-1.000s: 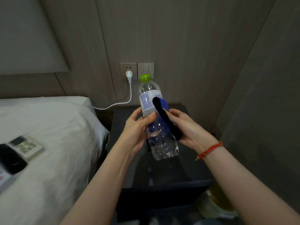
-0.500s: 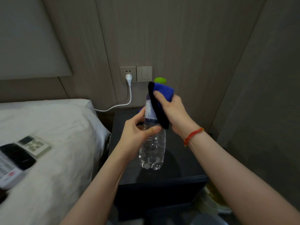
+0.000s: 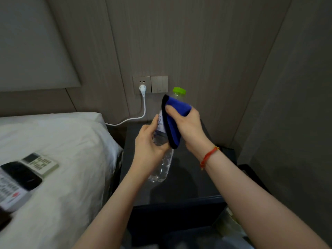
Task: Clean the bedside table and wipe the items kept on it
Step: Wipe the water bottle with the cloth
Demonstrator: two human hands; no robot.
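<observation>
Bedside table (image 3: pixel 188 184): top bare; whether wiped cannot be told. Above it, water bottle (image 3: pixel 162 164) gripped mid-body by closed left hand (image 3: pixel 150 148). Right hand (image 3: pixel 186 125) presses blue cloth (image 3: pixel 175 116) around its upper part. Bottle wiping judged underway; remotes (image 3: pixel 23 175) left of table on bed (image 3: pixel 59 141) pending.

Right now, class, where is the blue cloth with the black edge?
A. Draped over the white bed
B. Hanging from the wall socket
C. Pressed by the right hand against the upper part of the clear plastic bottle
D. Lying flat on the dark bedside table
C: the right hand presses the blue cloth with the black edge against the upper part of the clear plastic bottle with the green cap, while the left hand grips the bottle's middle.
</observation>
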